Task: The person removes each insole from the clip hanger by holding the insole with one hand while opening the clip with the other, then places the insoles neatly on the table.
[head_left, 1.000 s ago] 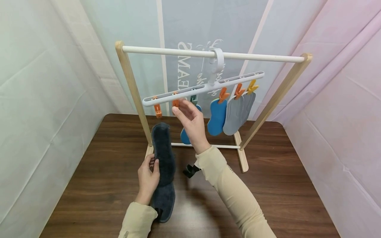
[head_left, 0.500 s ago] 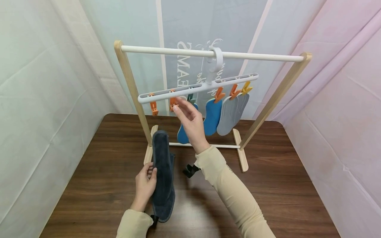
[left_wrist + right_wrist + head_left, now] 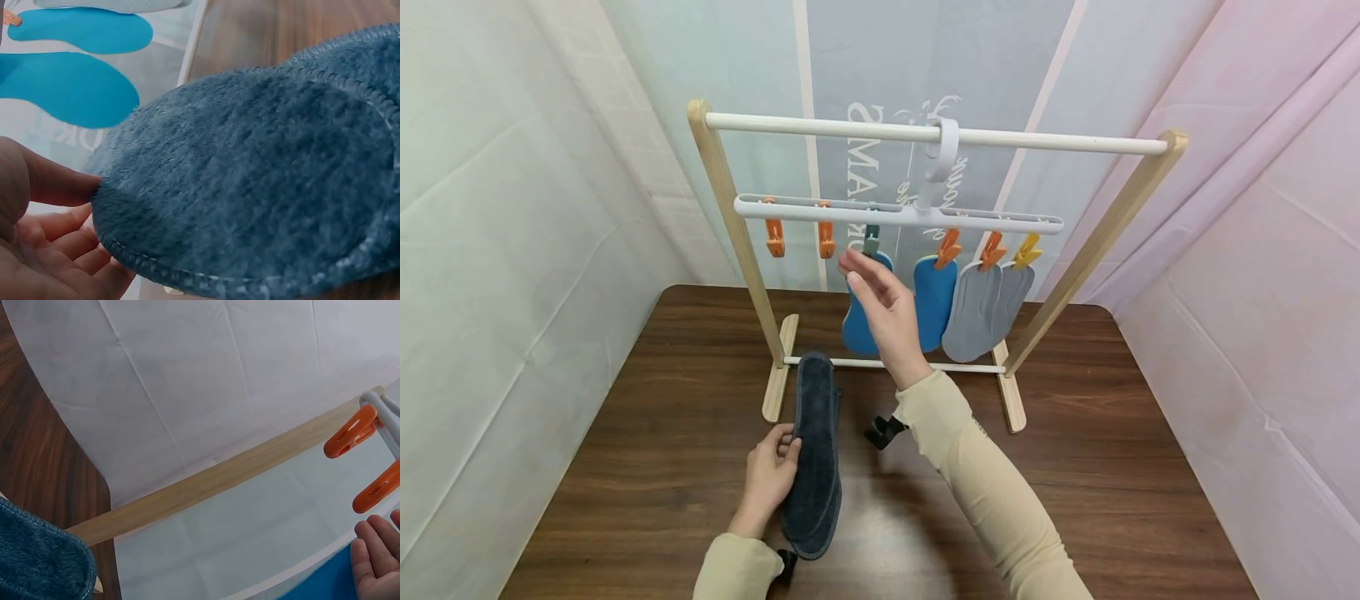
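Note:
My left hand point(image 3: 771, 471) pinches the edge of a dark blue-grey fuzzy insole point(image 3: 815, 433) between thumb and fingers, low in front of the rack. A second fuzzy insole point(image 3: 365, 56) shows behind it in the left wrist view. My right hand point(image 3: 891, 312) is raised with loose fingers and nothing in them, just below and right of an orange clip point(image 3: 826, 240). Another orange clip point(image 3: 775, 237) hangs bare at the left end of the white hanger point(image 3: 917, 216). A blue insole point(image 3: 859, 321), held by a green clip point(image 3: 872, 239), hangs partly behind my right hand.
A second blue insole point(image 3: 932, 292) and two grey insoles point(image 3: 972, 321) hang from clips on the hanger's right half. The wooden rack point(image 3: 1097, 242) with a white top rail point(image 3: 820, 127) stands on the brown table point(image 3: 1105, 450). Pale curtains point(image 3: 512, 250) enclose the sides.
My right hand has come off the orange clip, and the hanger has swung level. My left hand has lowered the fuzzy insole toward the table.

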The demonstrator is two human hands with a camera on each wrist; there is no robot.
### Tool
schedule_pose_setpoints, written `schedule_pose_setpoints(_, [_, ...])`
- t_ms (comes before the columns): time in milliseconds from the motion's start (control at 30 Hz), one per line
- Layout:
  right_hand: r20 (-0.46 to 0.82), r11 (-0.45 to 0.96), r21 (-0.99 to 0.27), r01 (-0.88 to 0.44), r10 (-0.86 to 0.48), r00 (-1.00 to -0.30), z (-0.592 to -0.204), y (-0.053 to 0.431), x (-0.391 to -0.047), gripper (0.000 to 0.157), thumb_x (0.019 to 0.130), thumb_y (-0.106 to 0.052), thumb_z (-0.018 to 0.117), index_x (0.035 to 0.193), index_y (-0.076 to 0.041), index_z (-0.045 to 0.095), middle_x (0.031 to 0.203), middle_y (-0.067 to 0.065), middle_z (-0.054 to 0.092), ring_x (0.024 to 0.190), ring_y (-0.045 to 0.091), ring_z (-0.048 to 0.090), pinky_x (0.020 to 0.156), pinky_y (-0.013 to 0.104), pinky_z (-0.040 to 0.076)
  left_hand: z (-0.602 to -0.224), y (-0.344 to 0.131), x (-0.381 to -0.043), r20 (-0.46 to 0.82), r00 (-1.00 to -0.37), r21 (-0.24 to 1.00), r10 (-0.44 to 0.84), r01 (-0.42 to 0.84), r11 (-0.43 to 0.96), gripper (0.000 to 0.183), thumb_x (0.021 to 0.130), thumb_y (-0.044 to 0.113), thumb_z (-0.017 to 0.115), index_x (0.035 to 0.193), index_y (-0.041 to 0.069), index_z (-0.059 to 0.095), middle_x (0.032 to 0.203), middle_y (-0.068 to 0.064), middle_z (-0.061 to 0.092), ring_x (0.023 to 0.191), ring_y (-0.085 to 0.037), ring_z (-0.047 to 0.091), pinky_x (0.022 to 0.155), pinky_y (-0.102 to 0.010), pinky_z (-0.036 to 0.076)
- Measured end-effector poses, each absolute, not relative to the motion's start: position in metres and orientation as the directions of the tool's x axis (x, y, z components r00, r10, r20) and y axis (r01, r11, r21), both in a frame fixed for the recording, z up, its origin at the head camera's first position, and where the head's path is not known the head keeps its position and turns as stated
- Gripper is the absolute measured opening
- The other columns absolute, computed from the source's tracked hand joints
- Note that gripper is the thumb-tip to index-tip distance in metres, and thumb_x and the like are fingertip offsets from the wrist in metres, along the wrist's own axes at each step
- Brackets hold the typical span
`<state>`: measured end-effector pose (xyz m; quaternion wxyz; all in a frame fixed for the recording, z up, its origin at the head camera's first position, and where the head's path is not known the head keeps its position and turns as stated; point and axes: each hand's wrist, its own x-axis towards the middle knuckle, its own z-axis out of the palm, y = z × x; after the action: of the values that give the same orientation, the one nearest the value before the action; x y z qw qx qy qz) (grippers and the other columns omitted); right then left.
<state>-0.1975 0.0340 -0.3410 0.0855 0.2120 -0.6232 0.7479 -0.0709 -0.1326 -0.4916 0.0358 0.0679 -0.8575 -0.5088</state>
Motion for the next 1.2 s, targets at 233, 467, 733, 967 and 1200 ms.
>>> schedule_pose_setpoints(233, [0.403,-0.211,-0.904,-0.373,-0.123,-0.907,-0.344,0.038,-0.198,0.036,0.099,-0.012,0.053,0.134,-0.003,0.054,0.133,0.018,0.057,0.124,0.022,0.055,0.107,0.030,0.041,-0.493,-0.136,-0.073,-0.110,-0.986,0.869,-0.128,-0.158,0.469,0.026,0.094,0.004,0.057,0.117,-0.006,0.061,0.098,-0.018,0.067,0.082,-0.020,0.062,0.068,-0.028,0.050])
schedule_pose_setpoints(467, [0.396,-0.214,-0.906,-0.365,-0.127,-0.909,-0.347,0.039,-0.196,0.037,0.099,-0.012,0.052,0.134,-0.002,0.053,0.133,0.018,0.057,0.124,0.023,0.055,0.107,0.031,0.041,-0.505,-0.137,-0.071,-0.185,-0.978,0.857,-0.099,-0.210,0.470,0.028,0.093,0.002,0.056,0.119,-0.009,0.059,0.094,-0.015,0.065,0.076,-0.016,0.056,0.067,-0.028,0.046])
schedule_pose_setpoints(733, [0.383,-0.237,-0.908,-0.346,-0.134,-0.914,-0.351,0.042,-0.195,0.037,0.100,-0.011,0.051,0.135,0.001,0.052,0.134,0.020,0.056,0.125,0.026,0.054,0.108,0.031,0.041,-0.515,-0.138,-0.073,-0.195,-0.975,0.841,-0.104,-0.221,0.494,0.028,0.094,0.003,0.056,0.119,-0.009,0.058,0.091,-0.015,0.063,0.073,-0.016,0.055,0.063,-0.029,0.046])
schedule_pose_setpoints(967, [0.359,-0.230,-0.918,-0.323,-0.132,-0.924,-0.356,0.045,-0.193,0.036,0.101,-0.012,0.050,0.135,-0.001,0.053,0.133,0.020,0.056,0.124,0.026,0.055,0.106,0.033,0.043,-0.522,-0.136,-0.074,-0.136,-0.984,0.807,-0.118,-0.179,0.563,0.024,0.091,0.002,0.059,0.113,-0.009,0.060,0.083,-0.011,0.061,0.068,-0.014,0.054,0.059,-0.027,0.045])
schedule_pose_setpoints(1200, [0.311,-0.227,-0.934,-0.277,-0.130,-0.941,-0.364,0.049,-0.190,0.036,0.101,-0.012,0.050,0.135,0.000,0.052,0.132,0.019,0.057,0.123,0.025,0.056,0.107,0.037,0.042,-0.519,-0.131,-0.073,-0.055,-0.991,0.752,-0.122,-0.121,0.648,0.022,0.088,0.002,0.063,0.108,-0.008,0.062,0.080,-0.010,0.060,0.066,-0.015,0.053,0.059,-0.030,0.045])
